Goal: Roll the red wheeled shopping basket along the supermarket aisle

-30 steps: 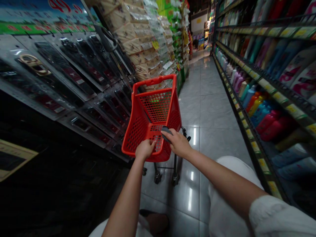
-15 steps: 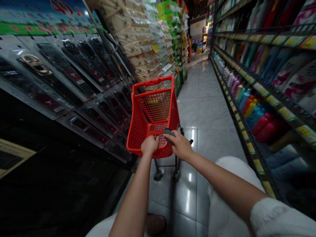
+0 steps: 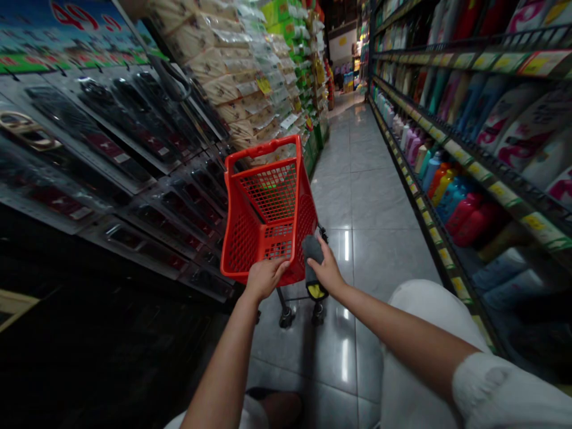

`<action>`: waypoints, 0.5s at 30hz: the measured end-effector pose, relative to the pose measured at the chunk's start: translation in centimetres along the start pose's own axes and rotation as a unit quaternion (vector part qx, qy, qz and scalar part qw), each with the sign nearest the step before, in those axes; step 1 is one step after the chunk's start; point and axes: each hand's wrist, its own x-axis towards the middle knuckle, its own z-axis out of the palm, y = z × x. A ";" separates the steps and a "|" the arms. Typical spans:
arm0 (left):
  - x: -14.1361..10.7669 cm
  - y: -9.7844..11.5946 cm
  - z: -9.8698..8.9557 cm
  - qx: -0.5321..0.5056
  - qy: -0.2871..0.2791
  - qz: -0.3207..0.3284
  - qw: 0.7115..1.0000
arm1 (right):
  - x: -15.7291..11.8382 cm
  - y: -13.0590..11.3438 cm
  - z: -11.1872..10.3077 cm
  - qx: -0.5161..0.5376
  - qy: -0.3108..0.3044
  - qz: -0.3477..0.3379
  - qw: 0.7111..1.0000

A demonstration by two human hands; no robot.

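A red plastic basket cart stands on wheels in the aisle, its basket holding nothing that I can see. My left hand rests on the near rim of the basket, fingers wrapped over the edge. In my right hand, just right of the basket's near corner, is a dark grey object with a yellow patch at its lower end. The thumb lies across it and the fingers are behind.
Hanging packs of belts line the left side. Behind them rise stacked beige packages. Shelves of bottles run along the right. Grey tiles cover the aisle floor.
My right hand has moved off the rim to the right, turning the grey object so its yellow end shows. My left hand has shifted slightly left and down. The view has shifted a little.
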 end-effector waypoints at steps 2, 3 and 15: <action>0.2 0.4 -0.1 0.023 -0.010 -0.016 1.000 | 0.3 0.1 0.7 0.002 -0.026 -0.066 0.997; 0.4 0.6 -0.2 0.028 -0.014 -0.020 0.999 | 0.1 0.4 1.1 0.001 -0.030 -0.073 0.997; 1.0 0.6 -0.3 0.010 -0.029 -0.060 0.998 | 0.4 -0.4 2.8 -0.033 0.024 0.023 0.999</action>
